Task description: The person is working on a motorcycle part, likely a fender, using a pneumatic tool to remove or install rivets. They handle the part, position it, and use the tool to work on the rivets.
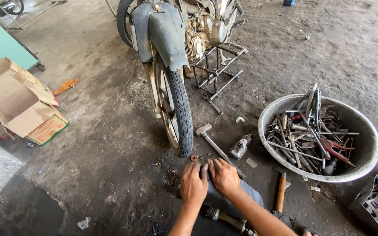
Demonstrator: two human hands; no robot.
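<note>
Bottom centre: your left hand (pixel 194 183) and right hand (pixel 225 176) lay side by side, fingers together and pressed flat on a grey-blue part (pixel 224 199) on the floor, gripping nothing I could make out. Just above them sat a hammer (pixel 213 142), small nuts (pixel 170 177) and the motorcycle's front wheel (pixel 176 109); right of centre, a round basin (pixel 366 159) full of tools. Upper left: an open cardboard box (pixel 18 102).
</note>
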